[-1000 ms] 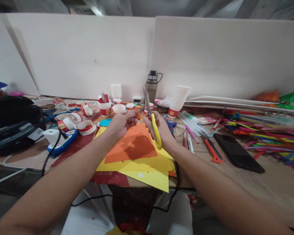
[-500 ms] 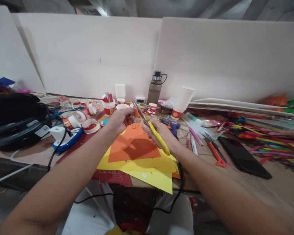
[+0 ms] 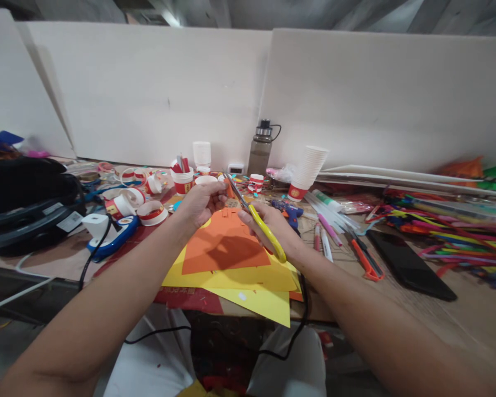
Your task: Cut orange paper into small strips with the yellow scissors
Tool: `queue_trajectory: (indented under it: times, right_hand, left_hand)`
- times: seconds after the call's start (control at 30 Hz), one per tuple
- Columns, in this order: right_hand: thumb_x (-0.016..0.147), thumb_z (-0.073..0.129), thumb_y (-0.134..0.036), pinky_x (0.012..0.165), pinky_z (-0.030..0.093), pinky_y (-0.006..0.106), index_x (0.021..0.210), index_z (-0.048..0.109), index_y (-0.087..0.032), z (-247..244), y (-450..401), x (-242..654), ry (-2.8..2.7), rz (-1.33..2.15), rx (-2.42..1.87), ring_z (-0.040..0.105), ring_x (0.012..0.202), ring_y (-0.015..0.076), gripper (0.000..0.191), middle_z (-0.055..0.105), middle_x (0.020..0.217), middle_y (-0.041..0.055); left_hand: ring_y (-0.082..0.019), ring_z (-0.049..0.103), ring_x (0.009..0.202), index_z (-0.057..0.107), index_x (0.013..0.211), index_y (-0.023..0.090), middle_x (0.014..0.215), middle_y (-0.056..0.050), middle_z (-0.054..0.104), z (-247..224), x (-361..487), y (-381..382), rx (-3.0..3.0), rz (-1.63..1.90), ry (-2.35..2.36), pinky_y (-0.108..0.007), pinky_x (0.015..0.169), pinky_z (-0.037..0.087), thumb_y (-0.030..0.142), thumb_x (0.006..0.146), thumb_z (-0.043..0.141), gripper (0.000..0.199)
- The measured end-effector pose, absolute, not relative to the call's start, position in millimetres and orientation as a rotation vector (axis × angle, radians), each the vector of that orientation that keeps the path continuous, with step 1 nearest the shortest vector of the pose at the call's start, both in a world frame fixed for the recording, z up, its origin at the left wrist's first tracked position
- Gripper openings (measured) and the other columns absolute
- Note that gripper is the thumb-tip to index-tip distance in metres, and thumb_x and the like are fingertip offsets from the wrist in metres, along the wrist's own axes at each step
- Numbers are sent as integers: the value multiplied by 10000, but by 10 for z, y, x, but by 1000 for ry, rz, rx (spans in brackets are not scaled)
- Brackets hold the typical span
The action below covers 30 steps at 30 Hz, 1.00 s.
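My right hand (image 3: 268, 223) is closed around yellow-handled scissors (image 3: 268, 234), their blades pointing away and up to the left. Close to the blades, the fingers of my left hand (image 3: 206, 203) are pinched on a small orange paper piece (image 3: 230, 191), partly covered by the fingertips and blades. Beneath both hands lies a sheet of orange paper (image 3: 227, 251) with small orange scraps near its far edge. Yellow paper sheets (image 3: 256, 303) are spread under it.
Cut paper cup rings (image 3: 152, 214) and a blue-and-white power strip (image 3: 118, 237) lie left. Behind stand a cup of pens (image 3: 183, 181), a water bottle (image 3: 260, 153) and stacked paper cups (image 3: 308, 172). Rightward are a glue gun (image 3: 288, 209), a utility knife (image 3: 366, 256), a phone (image 3: 411, 266) and pipe cleaners (image 3: 471, 234).
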State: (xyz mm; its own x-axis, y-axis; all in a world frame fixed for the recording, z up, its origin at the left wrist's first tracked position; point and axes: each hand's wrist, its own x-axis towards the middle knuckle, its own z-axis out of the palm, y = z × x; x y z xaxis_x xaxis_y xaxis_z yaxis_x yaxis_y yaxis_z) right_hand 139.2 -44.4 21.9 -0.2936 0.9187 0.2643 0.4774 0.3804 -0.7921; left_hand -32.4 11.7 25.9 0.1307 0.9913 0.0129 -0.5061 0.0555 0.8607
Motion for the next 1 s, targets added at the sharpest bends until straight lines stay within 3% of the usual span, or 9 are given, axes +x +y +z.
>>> queue_trajectory:
  times: [0.33,0.57,0.73,1.0]
  right_hand:
    - [809,533,-505,473,373,207,744,554,-178,152,-401,1388,-1935,721,-1203,456,517,96,334,502,591,-19]
    - [797,560,-506,400,353,190,799,552,-186,142,-449,1344,-1759,827,-1239,439,422,80,320,476,532,-39]
    - [729,641,-540,344,307,188,929,490,-228,160,-386,1362,-1501,969,-1112,383,368,63,400,460,553,-74]
    - [713,683,-450,446,331,207,1089,496,-217,141,-324,1386,-1411,951,-977,395,472,69,481,465,601,-71]
  left_hand:
    - [-49,510,441,594,694,111,538,14,578,237,-340,139,853,1305,741,-145,430,391,127,622,675,109]
    - [-47,494,452,589,661,123,543,20,566,257,-327,110,908,1307,765,-156,462,391,149,613,691,116]
    - [-86,492,504,601,595,146,526,0,560,208,-276,12,1410,1436,944,-204,527,376,206,653,685,118]
    - [-172,514,702,622,695,186,713,-47,591,81,-78,-177,2359,1431,1228,-290,701,378,128,707,608,61]
